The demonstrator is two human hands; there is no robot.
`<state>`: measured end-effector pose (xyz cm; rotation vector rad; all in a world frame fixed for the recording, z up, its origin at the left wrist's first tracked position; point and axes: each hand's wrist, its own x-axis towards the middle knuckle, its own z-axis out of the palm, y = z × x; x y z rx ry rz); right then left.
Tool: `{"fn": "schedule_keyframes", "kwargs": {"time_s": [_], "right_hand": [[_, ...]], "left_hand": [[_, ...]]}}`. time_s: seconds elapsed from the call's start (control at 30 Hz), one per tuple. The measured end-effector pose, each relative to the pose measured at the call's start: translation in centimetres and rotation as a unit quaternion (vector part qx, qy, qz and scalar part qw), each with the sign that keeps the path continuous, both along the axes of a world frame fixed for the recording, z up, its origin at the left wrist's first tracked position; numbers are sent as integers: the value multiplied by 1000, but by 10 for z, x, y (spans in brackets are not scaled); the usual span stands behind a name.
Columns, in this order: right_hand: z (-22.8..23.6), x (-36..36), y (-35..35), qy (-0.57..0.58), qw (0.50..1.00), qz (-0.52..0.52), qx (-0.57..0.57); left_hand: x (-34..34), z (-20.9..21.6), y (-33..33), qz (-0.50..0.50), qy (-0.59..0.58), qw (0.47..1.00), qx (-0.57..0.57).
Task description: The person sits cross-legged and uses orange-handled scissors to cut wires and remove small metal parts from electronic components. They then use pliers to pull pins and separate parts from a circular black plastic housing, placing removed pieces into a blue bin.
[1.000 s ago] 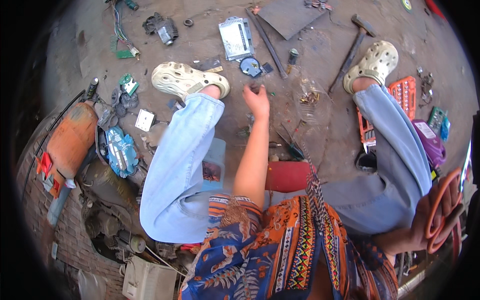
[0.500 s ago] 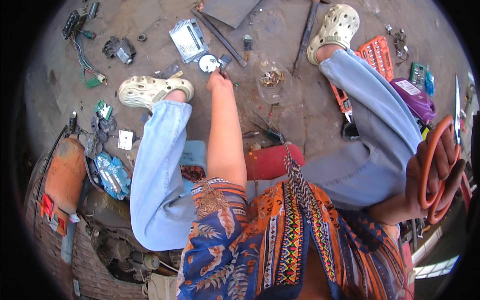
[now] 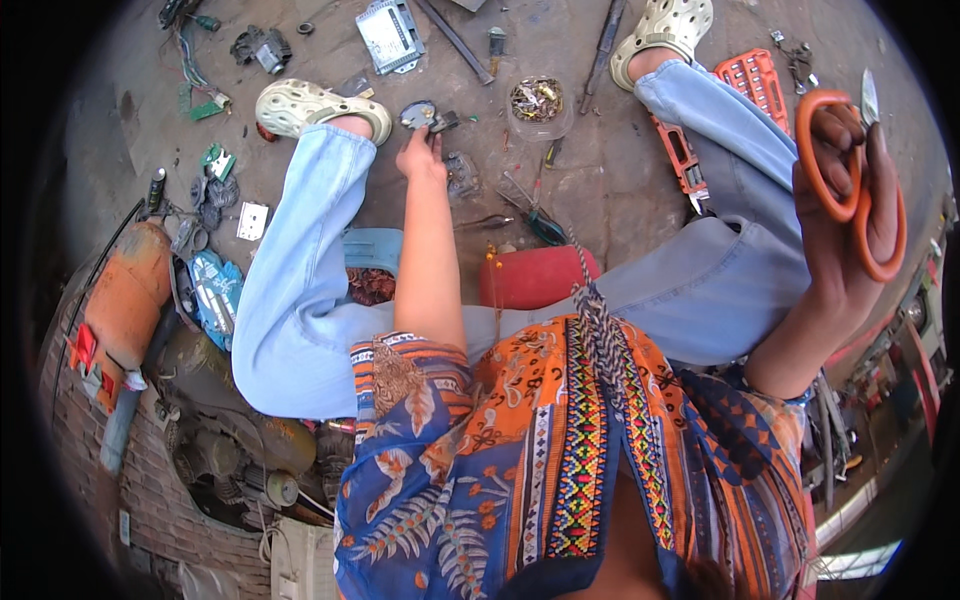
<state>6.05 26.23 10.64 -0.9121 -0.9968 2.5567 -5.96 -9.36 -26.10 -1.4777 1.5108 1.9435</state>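
— Scissors, orange-handled: where?
— Up at the right, off the ground, well apart from the floor clutter. Blade tip pointing up past the fingers.
— Held how?
— Right hand closed around the loops, fingers threaded through the handles.
— And the left hand?
— Stretched down to the floor, fingertips pinching a small dark round part just beside the left clog.
— Nearby?
— Clear tub of small metal bits just right of that part. Grey flat box farther up. Red box between the knees. Orange socket tray near the right clog. Orange cylinder off at the left edge.
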Motion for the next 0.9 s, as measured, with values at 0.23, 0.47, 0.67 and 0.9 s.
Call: {"fn": "schedule_keyframes", "kwargs": {"time_s": [0.23,0.47,0.67,0.9], "right_hand": [[-23,-6,-4,-39,998,31,49],[-18,-6,-6,-3,998,51,47],[-13,-8,-10,2,997,77,22],[-29,-1,-4,39,994,88,49]], "left_hand": [[51,14,56,-400,90,752,-516],[80,-25,78,-555,81,711,-424],[85,-33,67,-534,72,741,-401],[80,29,42,-161,-57,964,204]]}}
